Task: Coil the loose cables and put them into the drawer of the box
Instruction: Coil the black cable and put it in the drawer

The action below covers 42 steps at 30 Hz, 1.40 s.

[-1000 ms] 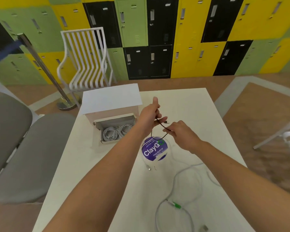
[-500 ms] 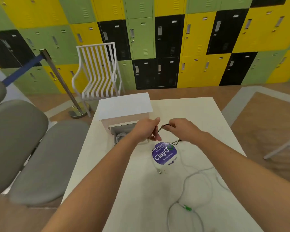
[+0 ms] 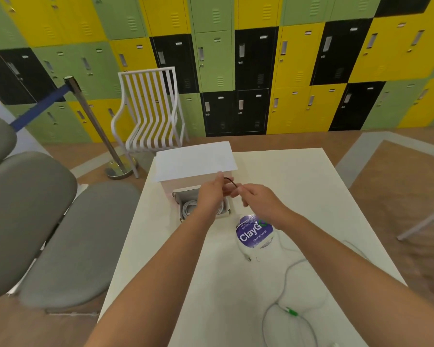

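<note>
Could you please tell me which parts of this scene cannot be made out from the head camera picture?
- Black cable: only a short arc shows between the left hand and right hand; the fingers hide the rest.
- Drawer: the left hand and forearm cover much of its inside.
- White cable: its near loop is cut off by the bottom edge.
- Round sticker: its small print is unreadable.

- matt, smooth white table [image 3: 298, 186]
- matt white box [image 3: 196, 159]
- glossy purple sticker [image 3: 251, 234]
- shiny metal stanchion post [image 3: 90, 116]
- painted metal lockers [image 3: 298, 71]
</note>
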### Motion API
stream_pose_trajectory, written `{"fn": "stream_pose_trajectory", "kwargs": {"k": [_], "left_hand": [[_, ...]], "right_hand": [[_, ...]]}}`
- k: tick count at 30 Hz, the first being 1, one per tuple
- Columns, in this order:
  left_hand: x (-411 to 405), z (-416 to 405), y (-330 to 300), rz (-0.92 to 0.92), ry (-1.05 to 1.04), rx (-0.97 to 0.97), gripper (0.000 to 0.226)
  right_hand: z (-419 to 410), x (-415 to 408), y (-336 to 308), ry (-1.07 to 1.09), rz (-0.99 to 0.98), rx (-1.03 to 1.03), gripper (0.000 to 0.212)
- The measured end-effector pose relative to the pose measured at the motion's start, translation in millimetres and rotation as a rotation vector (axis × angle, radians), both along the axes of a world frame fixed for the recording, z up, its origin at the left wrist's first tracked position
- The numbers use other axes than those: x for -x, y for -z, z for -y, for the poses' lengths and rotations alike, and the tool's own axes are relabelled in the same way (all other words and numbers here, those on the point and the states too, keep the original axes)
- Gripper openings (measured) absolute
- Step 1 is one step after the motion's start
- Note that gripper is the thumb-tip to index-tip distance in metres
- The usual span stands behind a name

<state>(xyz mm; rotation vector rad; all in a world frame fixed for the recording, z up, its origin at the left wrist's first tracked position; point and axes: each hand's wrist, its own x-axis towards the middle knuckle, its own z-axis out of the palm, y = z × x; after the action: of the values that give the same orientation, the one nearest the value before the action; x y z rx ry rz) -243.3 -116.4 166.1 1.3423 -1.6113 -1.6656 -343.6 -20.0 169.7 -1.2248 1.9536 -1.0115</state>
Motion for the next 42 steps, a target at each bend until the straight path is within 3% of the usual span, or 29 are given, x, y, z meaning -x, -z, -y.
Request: {"fn": "stream_pose_trajectory", "kwargs": {"k": [4, 10, 17, 24, 28, 33, 39, 42], "left_hand": [[-10, 0, -8, -0.364, -0.046, -0.316, 0.050], [-23, -1, -15, -0.499, 0.038, -0.463, 0.051], [-37, -2, -12, -0.476, 0.168, -0.531, 0.048], [-57, -2, -13, -0.257, 0.362, -0.366, 0.037], [-57, -8, -14, -0.067, 0.463, -0.327, 0.034], [-49, -14, -16, 0.210, 0.599, -0.134, 0.046], [-36, -18, -4, 0.380, 0.498, 0.137, 0.045], [-31, -16, 9, 0.381, 0.359, 0.256, 0.042]], "right_hand": [[-8, -15, 6, -0.060, 0.184, -0.014, 0.034], [-18, -15, 21, -0.117, 0.174, -0.195, 0.063], [-21, -6, 28, -0.152, 0.250, -0.306, 0.025], [-25, 3, 19, -0.061, -0.024, -0.278, 0.025], [-22, 9, 9, -0.052, -0.317, -0.289, 0.037], [-17, 8, -2, -0.113, -0.484, -0.198, 0.021], [-9, 0, 8, -0.139, -0.641, -0.202, 0.028], [-11, -17, 4, -0.003, -0.519, -0.149, 0.032]]}}
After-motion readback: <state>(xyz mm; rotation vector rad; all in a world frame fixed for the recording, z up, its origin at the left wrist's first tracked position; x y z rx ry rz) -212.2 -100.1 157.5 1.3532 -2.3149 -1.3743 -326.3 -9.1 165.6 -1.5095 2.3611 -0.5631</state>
